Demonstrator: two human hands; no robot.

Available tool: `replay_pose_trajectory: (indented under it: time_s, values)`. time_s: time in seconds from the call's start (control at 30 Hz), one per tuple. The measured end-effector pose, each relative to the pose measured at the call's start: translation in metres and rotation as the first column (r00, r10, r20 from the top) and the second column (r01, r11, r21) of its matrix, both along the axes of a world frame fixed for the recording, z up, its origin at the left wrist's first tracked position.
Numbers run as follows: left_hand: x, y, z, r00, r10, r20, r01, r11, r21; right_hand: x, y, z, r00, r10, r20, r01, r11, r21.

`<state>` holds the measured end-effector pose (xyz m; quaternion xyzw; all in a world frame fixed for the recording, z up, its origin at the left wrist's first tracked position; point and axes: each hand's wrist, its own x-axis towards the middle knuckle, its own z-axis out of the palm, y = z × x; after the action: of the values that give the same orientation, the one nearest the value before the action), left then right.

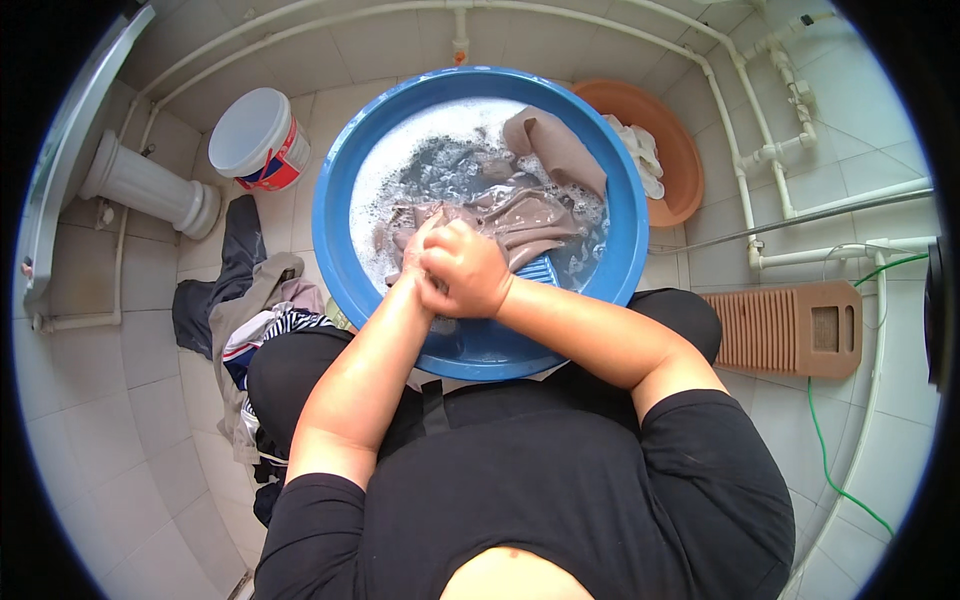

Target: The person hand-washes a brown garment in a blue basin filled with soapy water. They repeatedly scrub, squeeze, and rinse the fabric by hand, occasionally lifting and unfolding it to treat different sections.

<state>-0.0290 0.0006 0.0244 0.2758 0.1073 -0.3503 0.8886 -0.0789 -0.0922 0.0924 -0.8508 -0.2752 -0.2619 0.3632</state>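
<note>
A large round blue tub (331,215) stands in front of me, holding sudsy water and a wet grey-brown garment (525,222). Over its near side my two hands meet, both closed. My left hand (418,252) grips the garment where the cloth bunches up; its fingers are partly covered. Pressed against it, my right hand (466,268) makes a fist at the edge of the same cloth, and its fingertips are hidden. Part of the garment rises out of the foam at the far right. Below the cloth shows a blue ridged washboard (541,270), mostly covered.
Behind the tub at right sits an orange-brown basin (684,190) with white cloth (640,160). A brown washboard (765,330) lies right of my knee, near a green cord (825,440). At left are a white bucket (250,130) and piled clothes (250,300). Pipes (745,200) line the walls.
</note>
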Motion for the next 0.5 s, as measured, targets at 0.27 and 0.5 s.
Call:
replay_pose_trajectory:
  time_s: [0.27, 0.5]
  values:
    - [-0.011, -0.015, 0.029, 0.999, 0.019, -0.036, -0.012, 0.981, 0.196, 0.038, -0.057, -0.063, 0.782, -0.325, -0.532, 0.481, 0.857, 0.183]
    - [0.011, 0.018, 0.062, 0.972, 0.220, -0.085, -0.186, 0.935, 0.301, 0.037, -0.099, -0.001, 0.340, -0.102, -0.935, -0.192, 0.966, -0.175]
